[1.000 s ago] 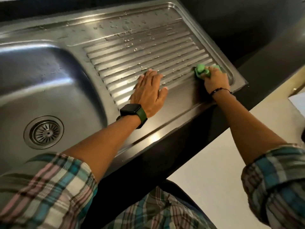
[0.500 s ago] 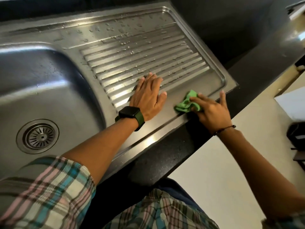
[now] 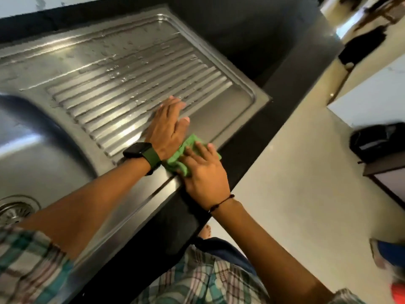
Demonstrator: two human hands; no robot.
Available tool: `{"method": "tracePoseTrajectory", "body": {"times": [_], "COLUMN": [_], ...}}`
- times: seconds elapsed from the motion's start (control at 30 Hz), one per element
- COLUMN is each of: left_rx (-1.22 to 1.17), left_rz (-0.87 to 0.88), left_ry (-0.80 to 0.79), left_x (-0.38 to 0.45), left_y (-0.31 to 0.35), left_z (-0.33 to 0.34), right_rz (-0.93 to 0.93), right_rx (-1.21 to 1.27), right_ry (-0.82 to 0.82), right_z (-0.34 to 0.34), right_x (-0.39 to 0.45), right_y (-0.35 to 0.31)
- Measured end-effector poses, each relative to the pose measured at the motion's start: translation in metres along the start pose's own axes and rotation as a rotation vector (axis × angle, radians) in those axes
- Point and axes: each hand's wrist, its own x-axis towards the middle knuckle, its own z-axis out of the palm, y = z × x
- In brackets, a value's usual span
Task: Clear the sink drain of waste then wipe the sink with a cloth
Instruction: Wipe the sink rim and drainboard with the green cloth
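Under the right hand's (image 3: 203,172) fingers (image 3: 200,150) lies the cloth (image 3: 182,155).

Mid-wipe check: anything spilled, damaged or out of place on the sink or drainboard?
Nothing damaged or askew. Water droplets dot the far ribs of the drainboard. The right hand presses the green cloth at the near edge; the left hand lies flat beside it. The drain strainer looks seated.

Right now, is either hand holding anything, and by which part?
The right hand presses the green cloth flat from on top; the left hand holds nothing.
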Motion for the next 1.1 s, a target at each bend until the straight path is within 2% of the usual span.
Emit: {"method": "tracePoseTrajectory", "body": {"times": [0.1,0.2,0.3,0.4,0.47,0.63,0.73,0.83,0.97,1.1], "left_rx": [-0.120,-0.205,-0.142,-0.027,0.001,0.030,0.072,0.102,0.120,0.166], "left_rz": [-0.005,-0.057,-0.100,-0.046,-0.022,-0.022,-0.043,-0.056,-0.059,-0.060], "left_ry": [-0.077,-0.126,-0.174,-0.163,-0.150,-0.140,-0.116,-0.100,-0.088,-0.077], "left_x": [0.022,0.034,0.031,0.025,0.027,0.030,0.030,0.031,0.030,0.028], "left_y": [0.014,0.020,0.018,0.016,0.014,0.020,0.022,0.020,0.022,0.029], "left_z": [0.014,0.027,0.037,0.041,0.042,0.048,0.050,0.052,0.052,0.051], "right_rz": [-0.067,-0.047,0.125,0.332,0.377,0.400,0.240,0.111,-0.032,0.068], "right_rx": [-0.079,-0.124,-0.246,-0.350,-0.386,-0.148,-0.044,0.045,-0.084,-0.155], "right_ry": [-0.068,-0.117,-0.231,-0.274,-0.284,-0.191,-0.162,-0.210,-0.243,-0.260], "right_z": [-0.003,-0.007,-0.009,-0.020,-0.021,-0.008,0.003,0.011,0.013,0.014], "right_x": [0.001,0.015,0.044,0.081,0.100,0.089,0.060,0.042,0.056,0.106], "right_y": [0.029,0.071,0.135,0.202,0.228,0.195,0.140,0.103,0.135,0.197]}}
